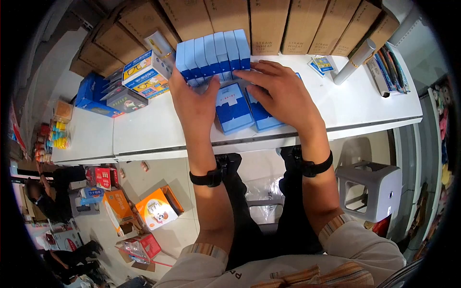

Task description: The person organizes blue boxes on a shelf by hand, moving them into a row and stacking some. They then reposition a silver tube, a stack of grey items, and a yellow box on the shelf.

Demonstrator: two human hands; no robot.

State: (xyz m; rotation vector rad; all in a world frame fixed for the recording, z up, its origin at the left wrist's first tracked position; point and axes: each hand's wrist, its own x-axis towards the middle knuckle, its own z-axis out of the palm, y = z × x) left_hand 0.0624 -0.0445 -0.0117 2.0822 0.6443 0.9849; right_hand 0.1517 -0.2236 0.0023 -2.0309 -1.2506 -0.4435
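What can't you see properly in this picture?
Head view:
- Left hand: seen from the back, so its grip on the standing blue boxes is unclear.
- Flat blue boxes: the right hand covers part of one.
- Print on them: too small to read.
- Brown cartons: cut off by the top edge.
- Person on the floor: blurred, by the dark left rim.

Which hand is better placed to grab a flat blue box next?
Probably the right hand: it lies open over one flat box, so it only needs to close. The left hand is busy against the left end of the standing row.
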